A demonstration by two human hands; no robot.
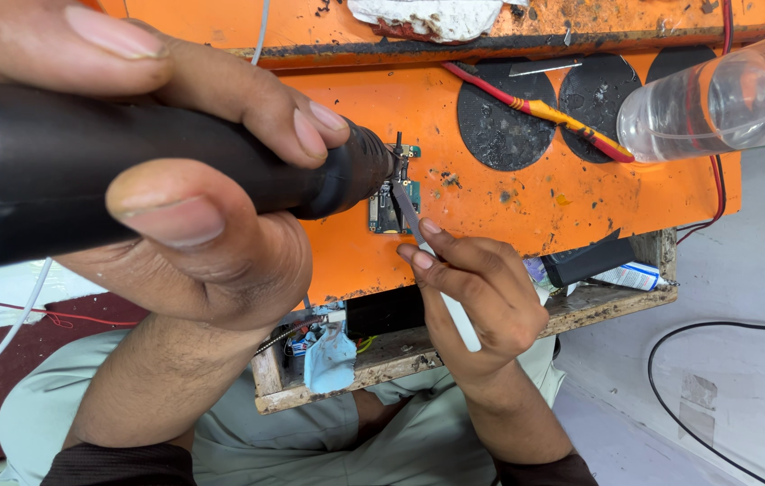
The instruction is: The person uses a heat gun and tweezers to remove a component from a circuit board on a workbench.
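My left hand [193,225] is close to the camera and grips a thick black handheld tool [40,162]. The tool's dark nozzle [360,171] points at a small green circuit board [387,211] lying on the orange work surface [490,207]. Just below the board, my right hand [477,297] pinches metal tweezers [411,225] between thumb and fingers. The tweezer tips rest on the board next to the nozzle. Part of the board is hidden behind the nozzle and tweezers.
Black round patches [504,117] and a red and yellow wire [535,106] lie on the orange surface. A clear plastic bottle [715,99] juts in at the top right. A white cloth [427,13] sits at the top. A lower wooden ledge [598,306] holds small items. A black cable [724,360] runs across the floor.
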